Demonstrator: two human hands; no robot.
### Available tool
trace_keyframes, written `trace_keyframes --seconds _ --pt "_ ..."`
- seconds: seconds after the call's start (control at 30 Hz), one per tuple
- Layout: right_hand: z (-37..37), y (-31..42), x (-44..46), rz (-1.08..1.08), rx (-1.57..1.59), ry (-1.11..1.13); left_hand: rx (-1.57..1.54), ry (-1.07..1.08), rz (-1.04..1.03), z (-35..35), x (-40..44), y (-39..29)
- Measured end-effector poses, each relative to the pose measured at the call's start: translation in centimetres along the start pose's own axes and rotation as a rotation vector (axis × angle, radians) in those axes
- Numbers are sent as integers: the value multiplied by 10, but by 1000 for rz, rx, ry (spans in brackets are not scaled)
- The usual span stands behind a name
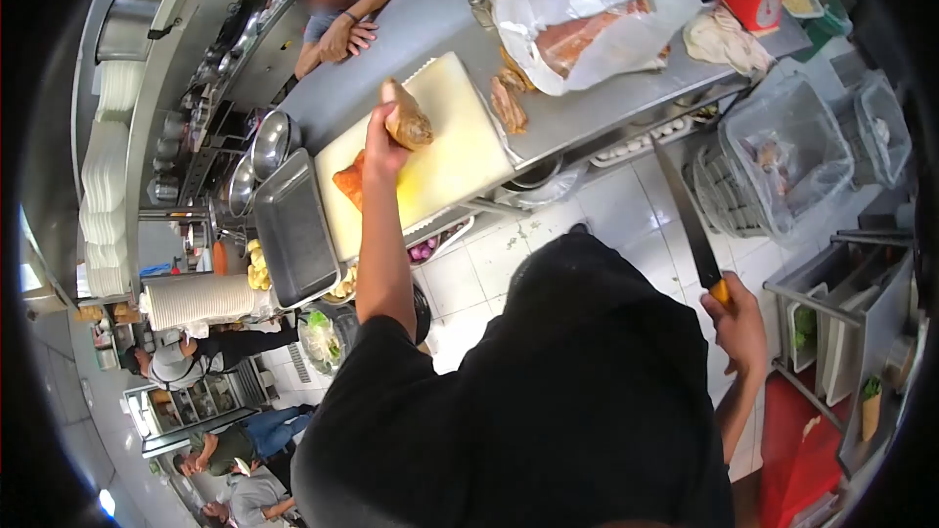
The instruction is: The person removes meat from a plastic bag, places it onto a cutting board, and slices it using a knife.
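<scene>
My left hand [381, 145] is closed around a brown chunk of meat [409, 119], lifted over a pale cutting board [430, 176]. An orange-brown piece of meat [350, 179] lies on the board behind my wrist. Away from the board, over the floor on the right, my right hand [738, 325] grips a long knife [693, 225] by its yellow handle, blade pointing toward the counter. Brown meat pieces [509, 103] rest beside the board. Past them, a large reddish slab of meat [567, 42] sits in white wrapping [636, 39].
A dark rectangular tray [293, 225] adjoins the board's left end. A red scale [753, 0] and a cloth [729, 39] occupy the counter's right end. Lined bins [787, 152] stand on the right. A person [342, 20] leans on the counter opposite; several others are at lower left.
</scene>
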State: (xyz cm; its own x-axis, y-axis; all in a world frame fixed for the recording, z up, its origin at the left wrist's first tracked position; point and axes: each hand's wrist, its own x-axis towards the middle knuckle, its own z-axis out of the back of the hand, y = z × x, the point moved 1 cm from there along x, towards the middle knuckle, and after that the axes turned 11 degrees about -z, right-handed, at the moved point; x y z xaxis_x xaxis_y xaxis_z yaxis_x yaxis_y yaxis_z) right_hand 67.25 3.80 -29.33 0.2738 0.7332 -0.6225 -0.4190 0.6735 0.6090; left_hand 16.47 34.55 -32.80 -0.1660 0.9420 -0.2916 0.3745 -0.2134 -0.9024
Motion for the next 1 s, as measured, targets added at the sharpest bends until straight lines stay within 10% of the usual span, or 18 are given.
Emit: trace_keyframes --seconds 0.23,0.57,1.0 --pt "28 24 16 -148 18 -51 -545 396 -182 -42 -17 -41" --pt "70 45 30 -225 126 -175 -284 579 -398 -240 -2 -100" --pt "167 115 145 549 114 -168 -529 264 -514 -276 -90 -67"
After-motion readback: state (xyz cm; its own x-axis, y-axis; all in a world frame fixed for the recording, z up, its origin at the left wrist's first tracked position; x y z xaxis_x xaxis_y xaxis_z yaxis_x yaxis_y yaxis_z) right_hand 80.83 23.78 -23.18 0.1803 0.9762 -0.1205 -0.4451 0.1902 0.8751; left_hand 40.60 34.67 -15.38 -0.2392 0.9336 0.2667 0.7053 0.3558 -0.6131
